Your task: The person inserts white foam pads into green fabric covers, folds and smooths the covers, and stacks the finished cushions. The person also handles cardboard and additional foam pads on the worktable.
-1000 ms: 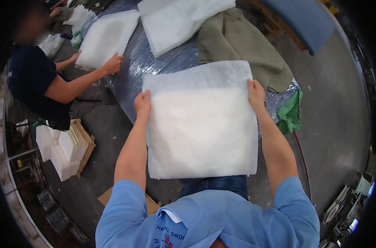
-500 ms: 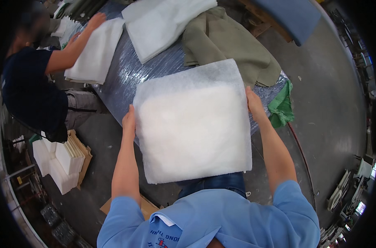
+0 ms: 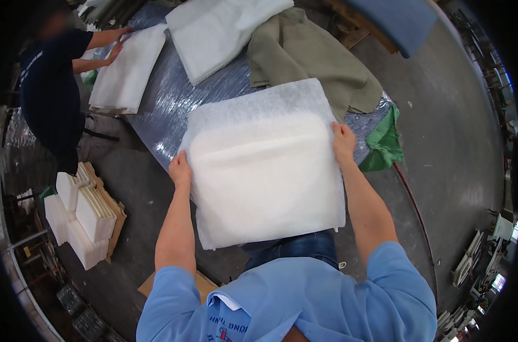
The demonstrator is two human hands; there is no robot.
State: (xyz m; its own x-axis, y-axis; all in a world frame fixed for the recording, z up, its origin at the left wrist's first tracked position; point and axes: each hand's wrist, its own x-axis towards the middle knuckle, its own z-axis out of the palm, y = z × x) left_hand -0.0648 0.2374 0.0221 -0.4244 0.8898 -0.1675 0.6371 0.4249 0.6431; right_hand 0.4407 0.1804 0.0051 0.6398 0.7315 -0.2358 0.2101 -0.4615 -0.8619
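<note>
Between my hands is a square white padding sheet [image 3: 264, 182], with a thicker rounded-corner block showing through it. Its thin, see-through margin sticks out past the block at the far side, and a shallow crease crosses the upper part. My left hand [image 3: 181, 172] is closed on the left edge, thumb on top. On the right edge, a little farther away, my right hand [image 3: 344, 143] is closed in the same manner. The fingers underneath are hidden. The near edge of the sheet hangs over my jeans, and the far part is over the plastic-wrapped table [image 3: 156, 122].
Folded white padding [image 3: 213, 43] and an olive cloth [image 3: 310, 62] lie on the table. At left, a co-worker [image 3: 51, 97] has both hands on another white sheet [image 3: 130, 68]. White foam blocks [image 3: 82, 216] stand on the floor. A green cloth [image 3: 384, 142] hangs off the corner near a hose [image 3: 413, 205].
My fingers have shifted farther onto the sheet's edges, and a crease now runs across it. The co-worker has moved away from me, placing both hands on the other sheet.
</note>
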